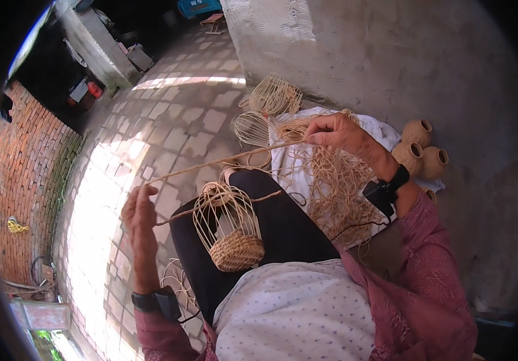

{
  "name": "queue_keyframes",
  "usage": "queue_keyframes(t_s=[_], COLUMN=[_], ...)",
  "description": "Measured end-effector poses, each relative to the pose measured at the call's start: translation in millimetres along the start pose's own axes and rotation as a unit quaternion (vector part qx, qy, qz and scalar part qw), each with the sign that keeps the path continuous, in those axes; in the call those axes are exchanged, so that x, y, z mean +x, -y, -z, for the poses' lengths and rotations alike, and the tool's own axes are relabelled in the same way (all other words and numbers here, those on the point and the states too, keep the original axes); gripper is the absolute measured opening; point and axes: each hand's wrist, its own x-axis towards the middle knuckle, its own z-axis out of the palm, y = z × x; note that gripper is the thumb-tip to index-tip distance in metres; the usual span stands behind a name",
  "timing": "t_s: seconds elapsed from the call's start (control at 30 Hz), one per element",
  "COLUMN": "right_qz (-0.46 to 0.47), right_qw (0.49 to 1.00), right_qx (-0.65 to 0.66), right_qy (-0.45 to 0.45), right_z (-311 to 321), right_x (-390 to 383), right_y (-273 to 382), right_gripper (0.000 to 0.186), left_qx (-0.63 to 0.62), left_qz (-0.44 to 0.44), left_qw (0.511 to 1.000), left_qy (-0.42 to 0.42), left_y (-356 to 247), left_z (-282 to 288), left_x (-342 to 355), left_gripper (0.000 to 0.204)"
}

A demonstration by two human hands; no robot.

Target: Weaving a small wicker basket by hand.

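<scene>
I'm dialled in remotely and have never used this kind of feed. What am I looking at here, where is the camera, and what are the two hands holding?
There is no machine: a seated person is working with bare hands, and the single picture comes from a wide fisheye camera on their head, looking down, so straight edges bend. On their lap rests a wire frame whose lower part is already covered in woven fibre. The right hand pinches a long strand that stretches across to the left hand. Beside the right arm, a pile of loose fibre lies on a white cloth, with bare wire frames and finished woven pots on the paved ground by a concrete wall.
</scene>
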Motion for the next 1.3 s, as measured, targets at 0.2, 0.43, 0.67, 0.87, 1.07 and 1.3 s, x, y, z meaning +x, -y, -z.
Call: queue_keyframes(t_s=[0.2, 0.43, 0.67, 0.87, 1.07, 1.3], right_qz=[-0.186, -0.364, -0.403, -0.402, -0.221, -0.022], right_qw=[0.976, 0.890, 0.852, 0.887, 0.943, 0.981], right_qx=[0.017, 0.147, 0.211, 0.148, -0.223, 0.124], right_qy=[-0.110, -0.233, -0.261, -0.170, -0.114, -0.145], right_z=[39, 8, -82, -100, 4, 77], right_x=[-38, -105, -89, -66, -30, -24], right_y=[-141, -314, -421, -418, -248, -13], right_gripper=[0.013, 0.014, 0.032, 0.036, 0.025, 0.030], left_qx=[0.176, 0.413, 0.368, 0.321, 0.302, 0.268], left_qz=[0.191, 0.370, 0.357, 0.374, 0.210, 0.058], left_qw=[0.889, 0.810, 0.855, 0.864, 0.927, 0.961], left_qy=[-0.378, -0.189, 0.079, -0.099, -0.078, -0.037], left_y=[123, 208, 223, 162, 133, 70], left_z=[215, 351, 293, 189, 140, 76], left_x=[-33, -267, -313, -177, -52, 15], left_gripper=[0.035, 0.052, 0.030, 0.045, 0.035, 0.035])
